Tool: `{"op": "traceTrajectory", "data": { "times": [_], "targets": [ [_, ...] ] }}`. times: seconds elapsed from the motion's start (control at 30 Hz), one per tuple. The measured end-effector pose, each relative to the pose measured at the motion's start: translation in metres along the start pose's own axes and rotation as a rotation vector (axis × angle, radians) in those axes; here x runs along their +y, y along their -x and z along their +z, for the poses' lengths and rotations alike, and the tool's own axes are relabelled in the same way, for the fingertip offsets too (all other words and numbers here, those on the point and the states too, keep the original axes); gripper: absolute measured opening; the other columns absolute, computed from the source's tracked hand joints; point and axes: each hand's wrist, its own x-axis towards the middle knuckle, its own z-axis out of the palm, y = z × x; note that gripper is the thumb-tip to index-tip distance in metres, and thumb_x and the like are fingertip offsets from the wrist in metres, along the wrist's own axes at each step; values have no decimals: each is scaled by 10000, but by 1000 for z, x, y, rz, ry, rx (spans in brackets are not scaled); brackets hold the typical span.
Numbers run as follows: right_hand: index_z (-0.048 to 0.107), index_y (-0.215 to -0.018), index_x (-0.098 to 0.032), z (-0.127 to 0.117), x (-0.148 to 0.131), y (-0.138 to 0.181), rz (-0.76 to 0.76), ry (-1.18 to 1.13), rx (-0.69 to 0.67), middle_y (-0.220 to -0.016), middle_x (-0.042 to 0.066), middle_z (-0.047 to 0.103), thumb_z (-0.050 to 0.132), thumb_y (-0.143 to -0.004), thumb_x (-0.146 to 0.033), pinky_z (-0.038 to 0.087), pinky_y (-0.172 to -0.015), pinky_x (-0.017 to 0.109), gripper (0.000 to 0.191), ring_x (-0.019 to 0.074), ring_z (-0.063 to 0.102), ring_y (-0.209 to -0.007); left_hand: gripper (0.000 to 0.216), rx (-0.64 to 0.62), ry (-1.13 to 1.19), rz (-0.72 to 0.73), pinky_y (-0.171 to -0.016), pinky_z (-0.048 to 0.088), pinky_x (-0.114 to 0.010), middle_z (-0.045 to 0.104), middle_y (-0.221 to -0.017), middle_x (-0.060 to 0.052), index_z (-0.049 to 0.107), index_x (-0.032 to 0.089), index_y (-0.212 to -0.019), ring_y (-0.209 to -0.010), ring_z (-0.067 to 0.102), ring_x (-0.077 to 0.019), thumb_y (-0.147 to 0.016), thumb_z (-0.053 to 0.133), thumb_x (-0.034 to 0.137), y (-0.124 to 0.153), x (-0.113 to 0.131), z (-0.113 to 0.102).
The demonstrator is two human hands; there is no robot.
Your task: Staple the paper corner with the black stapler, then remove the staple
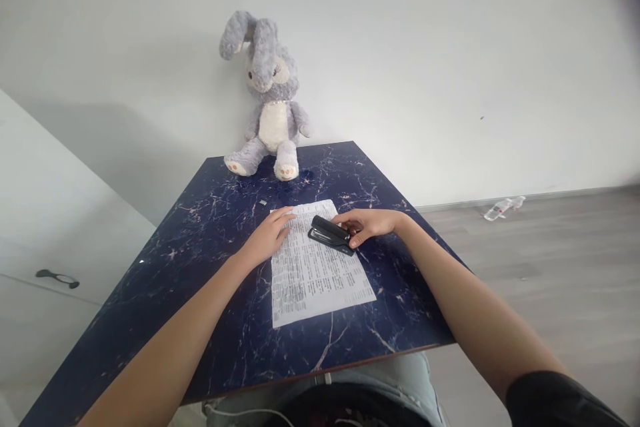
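A printed sheet of paper lies on the dark blue marbled table. My left hand rests flat on the sheet's upper left part, fingers stretched out. A black stapler sits on the sheet's upper right part. My right hand curls round the stapler's right end and grips it.
A grey plush rabbit sits at the table's far edge against the white wall. A small staple-like bit lies on the table beyond the paper. A white cabinet with a dark handle stands left. A plastic bottle lies on the floor right.
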Motion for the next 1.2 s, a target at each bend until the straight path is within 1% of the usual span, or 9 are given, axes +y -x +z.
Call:
{"op": "traceTrajectory", "data": {
  "times": [0.2,0.43,0.53,0.63,0.77,0.9,0.97,1.1,1.2],
  "targets": [
    [596,-1404,-166,1,2,-2,1,-30,20,-1167,124,726,860,-784,-403,560,-862,359,714,250,690,-1016,393,-3,178,-77,-1198,392,-465,628,-1431,-91,646,208,-1327,-1347,573,-263,-1034,399,292,-2,3,3],
    [573,-1424,-185,1,-4,2,-20,82,19,-1215,116,698,809,-836,-464,542,-828,344,692,237,673,-995,431,35,398,-228,-1134,439,-462,678,-1359,-96,620,225,-1332,-1299,611,-271,-1060,370,446,-3,-6,-4],
    [562,-1425,-193,4,-6,-1,-48,271,93,-1195,104,680,764,-872,-489,509,-777,315,659,205,640,-928,424,63,438,-214,-1136,436,-452,690,-1334,-96,635,217,-1297,-1285,620,-265,-1056,382,458,-3,-8,-2],
    [616,-1306,-184,16,-8,-14,-77,473,213,-1173,97,642,759,-864,-472,497,-805,338,547,217,597,-949,422,61,382,-203,-1142,427,-461,690,-1333,-87,647,222,-1282,-1280,619,-272,-1053,385,460,-3,-6,-2],
    [627,-1175,-165,38,-11,-32,-129,648,373,-1106,97,631,684,-854,-216,502,-898,414,330,245,592,-982,428,122,369,-205,-1178,386,-488,659,-1381,-97,645,215,-1303,-1327,582,-284,-1047,410,466,-2,0,-3],
    [516,-1393,-173,51,-10,-41,-207,830,521,-1332,144,581,552,-777,-14,487,-1031,481,638,290,568,-1190,407,298,731,-312,-1179,411,-491,597,-1464,-110,621,224,-1295,-1376,551,-286,-1030,470,494,-2,10,-1],
    [427,-1499,-197,53,-9,-43,-216,1001,622,-1455,152,515,498,-751,49,466,-1078,518,791,317,495,-1324,425,284,1013,-385,-1155,450,-509,580,-1480,-146,603,200,-1294,-1353,579,-300,-1034,465,508,-2,15,1],
    [403,-1543,-237,55,-9,-47,-239,1334,652,-1506,145,519,432,-892,69,472,-1063,566,720,364,403,-1447,597,103,1376,-422,-1192,428,-536,597,-1449,-207,614,132,-1276,-1376,559,-328,-1036,376,624,-4,20,-1],
    [402,-1552,-257,57,-13,-48,-297,1414,586,-1522,138,519,456,-982,-2,469,-1075,568,627,375,398,-1467,674,95,1455,-430,-1226,403,-515,597,-1450,-204,619,104,-1273,-1407,529,-322,-1034,322,660,-4,19,-3]
  ]
}}
